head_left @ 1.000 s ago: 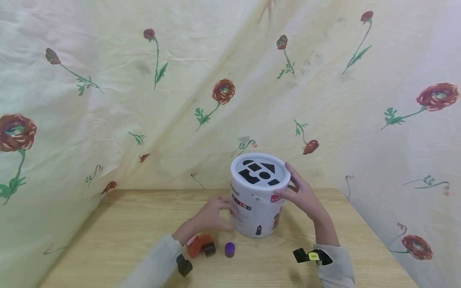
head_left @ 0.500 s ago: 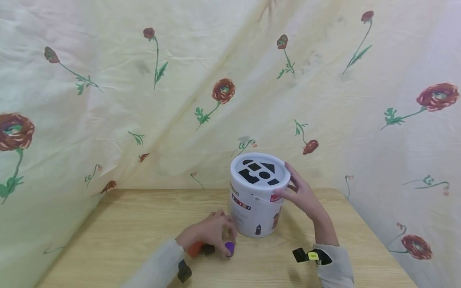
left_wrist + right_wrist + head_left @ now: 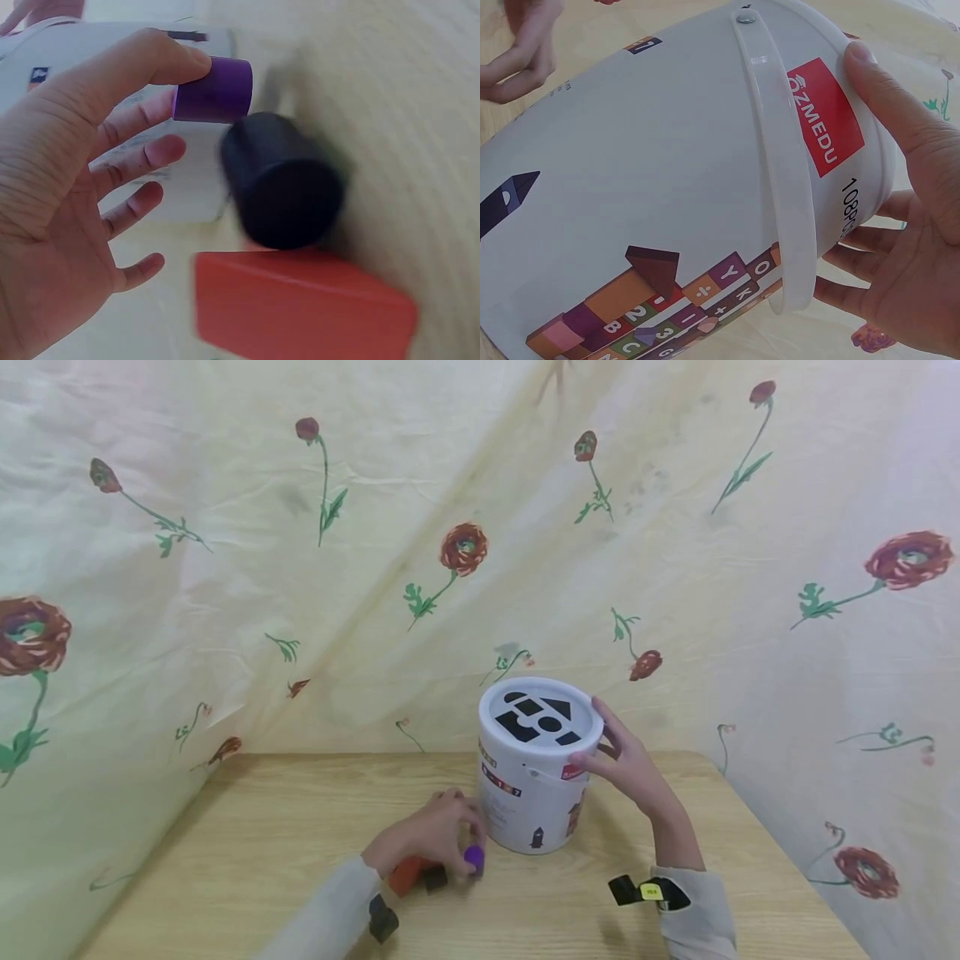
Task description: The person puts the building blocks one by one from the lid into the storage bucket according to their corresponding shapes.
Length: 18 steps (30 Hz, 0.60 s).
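A white bucket (image 3: 534, 793) with shape cut-outs in its lid (image 3: 540, 721) stands on the wooden table (image 3: 262, 852). My right hand (image 3: 626, 764) grips the bucket's upper right side, thumb on the red label (image 3: 826, 120). My left hand (image 3: 435, 835) pinches a small purple cylinder (image 3: 474, 858) between thumb and forefinger, just left of the bucket's base; in the left wrist view the purple cylinder (image 3: 214, 90) sits at the fingertips, lifted off the table. Beside the left hand lie a dark cylinder (image 3: 281, 184) and an orange-red block (image 3: 300, 311).
The orange-red block (image 3: 408, 875) and the dark block (image 3: 435, 879) lie on the table under the left hand. Flowered cloth (image 3: 300, 568) hangs behind and to both sides of the table. Black wrist cameras (image 3: 637, 891) sit on both sleeves.
My left hand came down from the bucket's side to the purple cylinder, pinched it and lifted it slightly toward the bucket. The right hand and bucket stayed still.
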Motion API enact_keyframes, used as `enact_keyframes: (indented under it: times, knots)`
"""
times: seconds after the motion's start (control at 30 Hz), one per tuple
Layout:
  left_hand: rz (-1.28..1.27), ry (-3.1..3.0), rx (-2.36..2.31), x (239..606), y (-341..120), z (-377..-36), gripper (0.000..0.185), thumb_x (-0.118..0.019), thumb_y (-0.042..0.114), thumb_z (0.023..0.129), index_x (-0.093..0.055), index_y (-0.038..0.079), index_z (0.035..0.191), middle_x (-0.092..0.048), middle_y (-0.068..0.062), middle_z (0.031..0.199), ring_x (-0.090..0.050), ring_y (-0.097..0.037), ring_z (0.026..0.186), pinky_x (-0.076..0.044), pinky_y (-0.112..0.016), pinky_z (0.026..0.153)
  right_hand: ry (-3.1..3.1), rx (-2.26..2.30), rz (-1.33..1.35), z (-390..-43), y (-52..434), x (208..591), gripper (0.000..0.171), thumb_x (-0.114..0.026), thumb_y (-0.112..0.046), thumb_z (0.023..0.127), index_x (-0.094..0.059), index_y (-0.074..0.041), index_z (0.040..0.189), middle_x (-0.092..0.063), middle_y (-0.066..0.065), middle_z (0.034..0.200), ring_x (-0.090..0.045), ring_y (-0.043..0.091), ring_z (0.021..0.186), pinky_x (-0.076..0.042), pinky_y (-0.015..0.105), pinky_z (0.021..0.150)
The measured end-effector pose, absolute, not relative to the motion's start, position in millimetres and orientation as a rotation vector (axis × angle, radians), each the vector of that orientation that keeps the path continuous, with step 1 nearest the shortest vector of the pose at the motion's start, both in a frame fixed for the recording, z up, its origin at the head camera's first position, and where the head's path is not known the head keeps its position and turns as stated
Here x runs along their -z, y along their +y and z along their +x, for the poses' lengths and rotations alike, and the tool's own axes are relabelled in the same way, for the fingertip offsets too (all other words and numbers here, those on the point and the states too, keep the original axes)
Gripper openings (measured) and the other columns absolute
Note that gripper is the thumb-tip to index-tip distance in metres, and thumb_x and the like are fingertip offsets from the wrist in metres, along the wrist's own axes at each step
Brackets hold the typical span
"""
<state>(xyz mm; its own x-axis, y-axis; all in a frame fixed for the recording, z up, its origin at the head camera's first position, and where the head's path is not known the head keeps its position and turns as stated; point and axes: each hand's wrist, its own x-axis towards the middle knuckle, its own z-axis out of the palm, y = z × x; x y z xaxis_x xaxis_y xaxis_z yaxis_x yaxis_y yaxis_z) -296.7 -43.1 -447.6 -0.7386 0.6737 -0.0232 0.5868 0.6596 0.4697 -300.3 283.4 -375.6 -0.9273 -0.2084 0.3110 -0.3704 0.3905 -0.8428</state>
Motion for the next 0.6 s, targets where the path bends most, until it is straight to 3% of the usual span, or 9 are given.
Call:
enact_keyframes:
  times: [0.13,0.27,0.6]
  knots:
    - [1.056,2.713,-0.710,428,-47,-300,0.023,-0.088,0.029,0.071,-0.071,0.036,0.085,-0.065,0.011,0.119,-0.045,-0.021,0.121,-0.039,-0.048,0.102,-2.485,-1.567,0.521,-300,283,375,0.097,-0.076,-0.026,0.091,-0.014,-0.018,0.165,-0.018,0.011,0.171,-0.021,0.041,0.155,-0.029,0.067,0.116]
    - [1.140,2.726,-0.828,399,-54,-305,0.025,-0.086,0.025,0.068,-0.072,0.030,0.088,-0.064,0.010,0.104,-0.047,-0.019,0.111,-0.041,-0.042,0.093,-2.483,-1.567,0.525,-299,282,375,0.097,-0.076,-0.025,0.091,-0.014,-0.015,0.164,-0.018,0.011,0.171,-0.020,0.041,0.155,-0.029,0.067,0.116]
    - [1.195,2.841,-1.068,317,-62,-314,0.029,-0.086,0.020,0.071,-0.071,0.020,0.095,-0.065,0.005,0.101,-0.046,-0.019,0.108,-0.044,-0.044,0.091,-2.479,-1.573,0.529,-299,282,373,0.096,-0.076,-0.024,0.091,-0.014,-0.020,0.165,-0.018,0.010,0.171,-0.020,0.040,0.156,-0.028,0.067,0.116]
